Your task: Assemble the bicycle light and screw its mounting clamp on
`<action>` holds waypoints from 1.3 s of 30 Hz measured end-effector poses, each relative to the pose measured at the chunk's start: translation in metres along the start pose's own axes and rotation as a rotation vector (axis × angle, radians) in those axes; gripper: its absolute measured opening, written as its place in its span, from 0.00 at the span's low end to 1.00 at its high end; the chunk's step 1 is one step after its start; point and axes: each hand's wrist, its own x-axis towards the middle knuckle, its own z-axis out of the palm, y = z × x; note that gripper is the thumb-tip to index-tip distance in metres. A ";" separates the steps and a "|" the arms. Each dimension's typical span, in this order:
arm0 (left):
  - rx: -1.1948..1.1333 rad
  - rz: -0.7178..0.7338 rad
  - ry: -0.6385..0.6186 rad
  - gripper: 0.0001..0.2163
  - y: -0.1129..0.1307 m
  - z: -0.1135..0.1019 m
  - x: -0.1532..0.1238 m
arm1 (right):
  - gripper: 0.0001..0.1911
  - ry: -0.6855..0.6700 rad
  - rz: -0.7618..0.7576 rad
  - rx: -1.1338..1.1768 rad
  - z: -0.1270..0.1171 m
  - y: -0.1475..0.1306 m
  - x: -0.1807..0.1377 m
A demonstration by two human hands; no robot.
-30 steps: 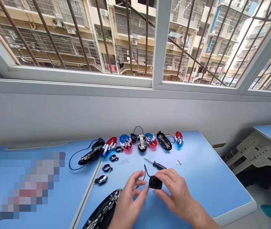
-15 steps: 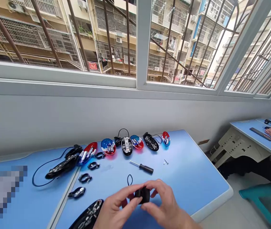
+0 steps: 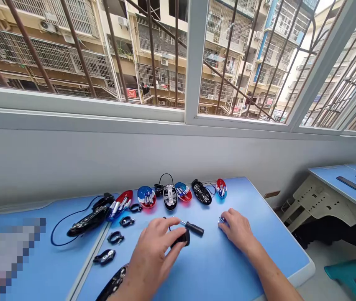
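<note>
The screw (image 3: 221, 220) could skid across the tabletop (image 3: 224, 263) if the right hand (image 3: 239, 229) nudges it with its fingertips, and the block (image 3: 184, 237) could twist loose, since only the left hand (image 3: 152, 251) pinches it, near the screwdriver (image 3: 195, 229). The left hand reaches in from the near edge, back upward, thumb and fingers grasping the block. The right forearm stretches forward, its fingers curled low at the screw; whether they grip it I cannot tell.

Left grip (image 3: 152, 253) pinched, thumb opposite fingers; right grip (image 3: 238, 228) well apart, fingers curled, right forearm (image 3: 268, 264) bare.
</note>
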 end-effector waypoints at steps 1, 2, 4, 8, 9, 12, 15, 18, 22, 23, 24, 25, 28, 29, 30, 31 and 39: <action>0.073 0.040 0.009 0.08 -0.002 -0.001 -0.001 | 0.04 0.006 0.006 -0.008 0.003 0.000 -0.001; 0.134 0.061 0.013 0.08 -0.003 -0.002 -0.003 | 0.04 0.015 0.014 -0.010 0.006 0.000 -0.002; 0.185 0.077 0.007 0.08 -0.002 -0.005 -0.005 | 0.06 0.035 0.025 0.005 0.011 0.002 -0.003; -0.076 -0.035 -0.028 0.07 0.009 -0.011 -0.001 | 0.08 0.074 0.028 0.090 0.017 0.010 -0.002; -0.192 -0.119 -0.058 0.07 0.012 -0.011 0.000 | 0.08 0.085 0.028 0.120 0.018 0.013 -0.002; -0.478 -0.363 -0.156 0.09 0.018 -0.008 0.003 | 0.08 0.111 0.042 0.233 0.017 0.020 -0.002; -0.595 -0.455 -0.186 0.10 0.019 -0.003 0.004 | 0.10 0.107 0.066 0.389 0.004 0.019 -0.001; -0.561 -0.458 -0.179 0.08 0.020 0.001 0.005 | 0.11 0.086 0.046 0.544 -0.018 0.002 -0.001; -0.520 -0.420 -0.169 0.06 0.022 0.003 0.007 | 0.08 -0.006 -0.124 0.860 -0.043 -0.041 -0.002; -0.525 -0.406 -0.163 0.06 0.022 0.004 0.007 | 0.07 -0.016 -0.186 0.877 -0.045 -0.050 -0.002; -0.534 -0.392 -0.159 0.06 0.022 0.004 0.007 | 0.06 0.006 -0.234 0.888 -0.046 -0.058 -0.003; -0.543 -0.380 -0.152 0.06 0.021 0.005 0.006 | 0.04 0.034 -0.277 0.900 -0.044 -0.064 -0.003; -0.562 -0.381 -0.147 0.06 0.015 0.005 0.002 | 0.02 0.128 -0.362 0.936 -0.031 -0.072 -0.007; -0.563 -0.390 -0.155 0.06 0.013 0.005 0.001 | 0.02 0.152 -0.374 0.946 -0.027 -0.072 -0.008; -0.564 -0.400 -0.163 0.06 0.011 0.006 -0.001 | 0.03 0.169 -0.382 0.952 -0.022 -0.072 -0.010; -0.565 -0.408 -0.166 0.06 0.009 0.006 -0.002 | 0.04 0.185 -0.390 0.951 -0.018 -0.071 -0.011; -0.598 -0.399 -0.178 0.07 0.004 0.013 -0.006 | 0.10 0.302 -0.510 0.868 -0.010 -0.076 -0.017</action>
